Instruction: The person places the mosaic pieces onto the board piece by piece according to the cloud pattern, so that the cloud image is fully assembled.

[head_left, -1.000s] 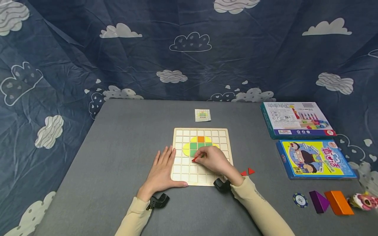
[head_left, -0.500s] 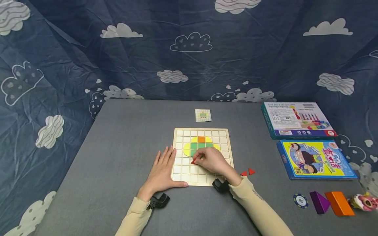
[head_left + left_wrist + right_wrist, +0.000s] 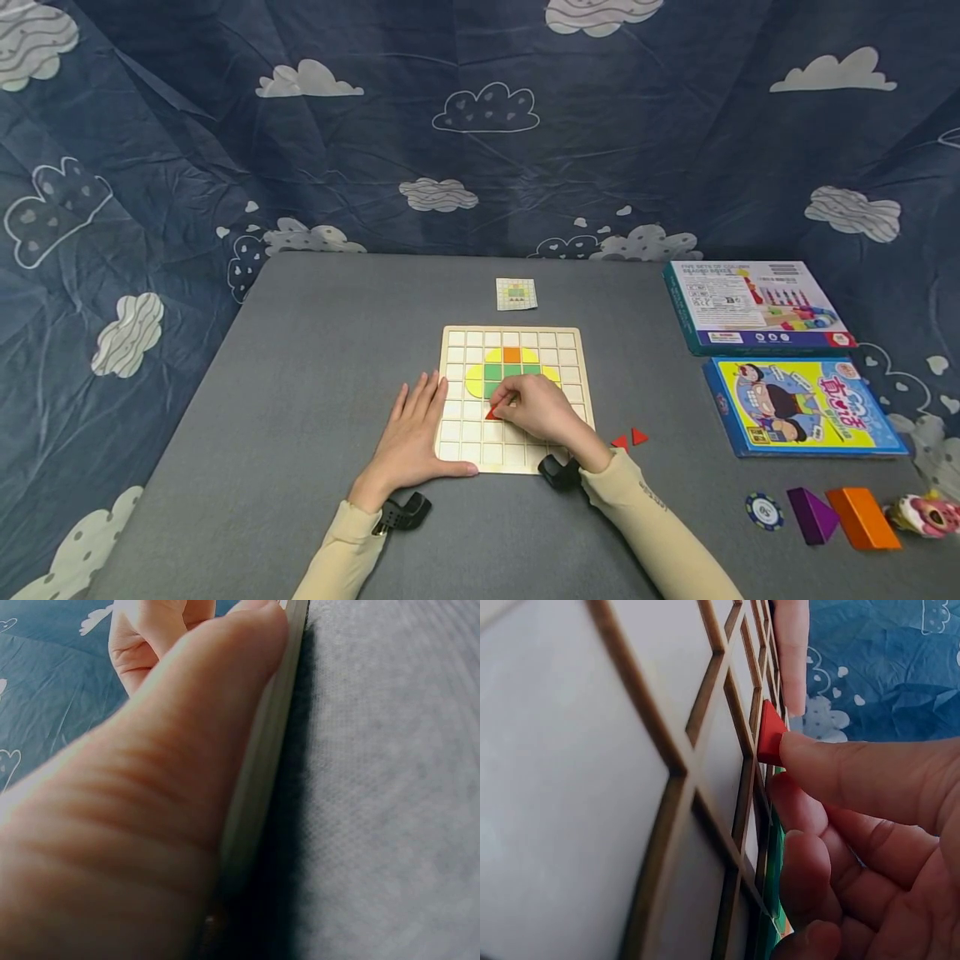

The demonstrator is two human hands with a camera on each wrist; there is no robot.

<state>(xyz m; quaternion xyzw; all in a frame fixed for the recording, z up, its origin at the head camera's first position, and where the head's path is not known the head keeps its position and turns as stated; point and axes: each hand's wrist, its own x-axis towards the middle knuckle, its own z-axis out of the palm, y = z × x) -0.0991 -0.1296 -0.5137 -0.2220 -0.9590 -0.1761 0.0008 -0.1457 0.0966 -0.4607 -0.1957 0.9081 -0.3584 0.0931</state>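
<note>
One small red triangle [image 3: 769, 735], flat and wedge-shaped, pinched at the grid board [image 3: 459, 433].

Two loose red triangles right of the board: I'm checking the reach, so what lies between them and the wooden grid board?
Only bare grey table, seen in the head view.

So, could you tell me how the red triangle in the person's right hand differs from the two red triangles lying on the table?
The held red triangle is pinched by the right hand over the wooden grid board; the two loose red triangles lie untouched on the grey table, right of the board. The held one is single; the loose ones sit paired. All look alike in colour and shape.
</note>
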